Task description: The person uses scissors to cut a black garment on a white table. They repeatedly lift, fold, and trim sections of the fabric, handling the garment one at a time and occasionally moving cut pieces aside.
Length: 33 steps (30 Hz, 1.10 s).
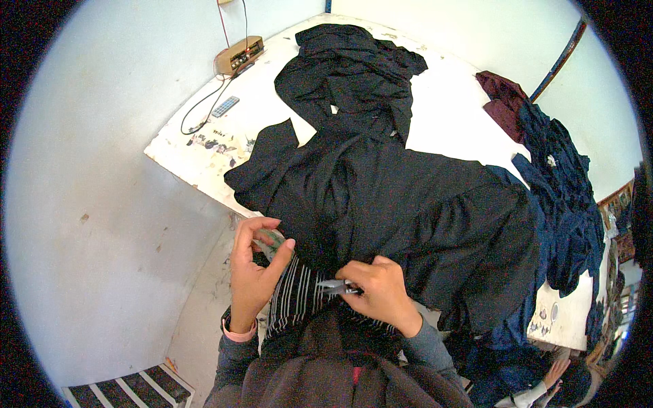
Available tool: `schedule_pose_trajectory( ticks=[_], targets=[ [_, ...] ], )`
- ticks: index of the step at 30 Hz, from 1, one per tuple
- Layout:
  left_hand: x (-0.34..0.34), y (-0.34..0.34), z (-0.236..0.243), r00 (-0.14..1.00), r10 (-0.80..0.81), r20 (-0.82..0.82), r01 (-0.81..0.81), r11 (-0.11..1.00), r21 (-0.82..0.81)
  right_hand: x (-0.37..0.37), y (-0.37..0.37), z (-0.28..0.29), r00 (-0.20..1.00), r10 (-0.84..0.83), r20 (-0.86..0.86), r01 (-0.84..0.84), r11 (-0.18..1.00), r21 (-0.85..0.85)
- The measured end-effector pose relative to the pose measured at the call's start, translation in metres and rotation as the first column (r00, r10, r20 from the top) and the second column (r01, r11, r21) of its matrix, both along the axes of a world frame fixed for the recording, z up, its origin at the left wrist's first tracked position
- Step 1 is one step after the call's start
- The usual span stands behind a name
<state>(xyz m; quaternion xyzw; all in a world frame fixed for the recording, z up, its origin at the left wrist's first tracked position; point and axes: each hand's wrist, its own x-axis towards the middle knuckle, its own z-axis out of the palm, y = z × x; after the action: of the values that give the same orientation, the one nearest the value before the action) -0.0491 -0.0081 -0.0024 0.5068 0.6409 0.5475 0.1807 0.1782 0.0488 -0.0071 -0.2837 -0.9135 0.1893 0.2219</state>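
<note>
A large black garment (354, 197) lies spread over the near part of the white table and hangs past its front edge. My left hand (255, 272) is beside the garment's lower left edge, its thumb and fingers curved and apart, with nothing plainly held. My right hand (381, 289) is closed around small metal thread snips (332, 286), their blades pointing left. Beneath the hands, black cloth with white stripes (292, 299) covers my lap. Where the snips' blades end, I cannot make out any thread.
More black clothing (347, 68) is heaped farther back on the white table (449, 109). Dark blue garments (561, 197) and a maroon one (503, 105) lie at the right. A radio (239, 56) and remote control (226, 106) are at the far left. Another person's hand (554, 374) shows at lower right.
</note>
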Motion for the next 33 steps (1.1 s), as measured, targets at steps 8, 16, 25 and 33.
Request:
schedule_pose_trajectory(
  ticks=[8, 16, 25, 33],
  targets=[
    [0.029, 0.027, 0.018, 0.976, -0.092, -0.196, 0.102, 0.994, 0.041, 0.018, -0.021, -0.016, 0.981, 0.088, 0.173, -0.067, 0.99, -0.126],
    [0.03, 0.055, 0.0, 0.941, -0.028, -0.336, 0.037, 0.999, 0.02, 0.02, -0.03, -0.028, 0.96, 0.075, 0.269, -0.033, 0.987, -0.157],
    [0.031, 0.098, 0.023, 0.629, -0.056, -0.775, 0.26, 0.955, 0.143, 0.015, -0.032, -0.037, 0.95, 0.043, 0.308, -0.022, 0.997, -0.072],
    [0.02, 0.107, -0.004, 0.556, -0.264, -0.788, 0.25, 0.957, -0.145, 0.019, -0.035, -0.043, 0.956, 0.008, 0.292, 0.003, 0.999, -0.039]
  ],
)
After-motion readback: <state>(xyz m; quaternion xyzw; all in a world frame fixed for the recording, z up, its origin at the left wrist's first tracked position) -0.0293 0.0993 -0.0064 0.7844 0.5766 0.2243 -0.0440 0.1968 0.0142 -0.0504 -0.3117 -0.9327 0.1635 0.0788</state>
